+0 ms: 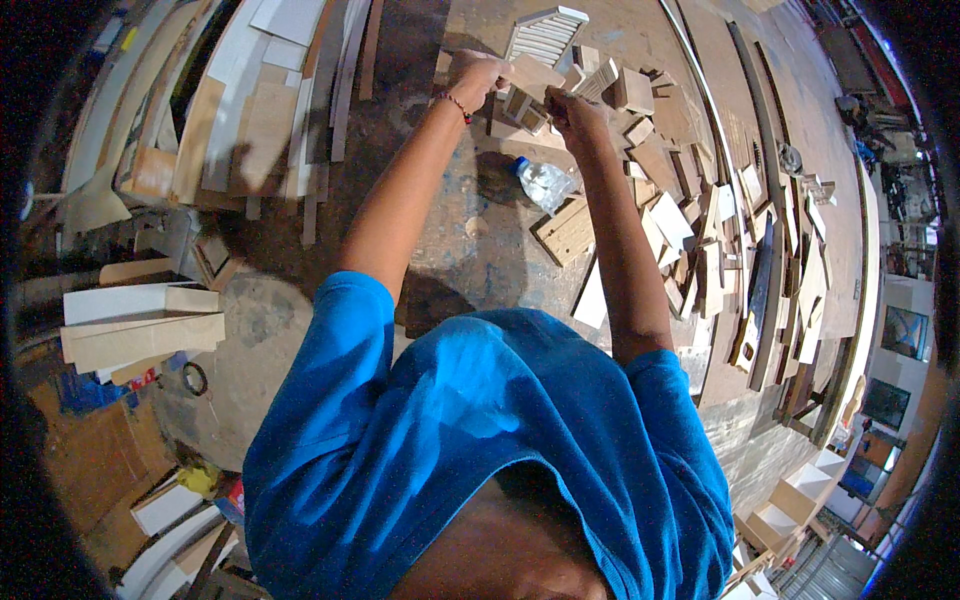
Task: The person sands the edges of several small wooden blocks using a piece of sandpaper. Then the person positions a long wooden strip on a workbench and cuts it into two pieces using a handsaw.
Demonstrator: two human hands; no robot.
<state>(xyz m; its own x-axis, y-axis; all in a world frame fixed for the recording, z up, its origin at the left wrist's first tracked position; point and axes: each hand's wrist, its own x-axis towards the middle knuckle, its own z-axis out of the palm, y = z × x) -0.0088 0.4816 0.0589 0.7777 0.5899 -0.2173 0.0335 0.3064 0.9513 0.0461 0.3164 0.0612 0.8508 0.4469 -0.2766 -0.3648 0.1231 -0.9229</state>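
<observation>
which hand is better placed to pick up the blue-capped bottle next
The right hand, probably: it is nearer the bottle, which lies beside the right forearm. The left hand is farther off. Both appear to hold a wooden piece, so the right would need freeing.

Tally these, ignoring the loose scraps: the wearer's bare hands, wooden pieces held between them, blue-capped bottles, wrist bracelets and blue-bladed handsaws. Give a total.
Hands: 2, left hand and right hand
Held wooden piece: 1
Blue-capped bottle: 1
Wrist bracelet: 1
Blue-bladed handsaw: 1
Total: 6
</observation>
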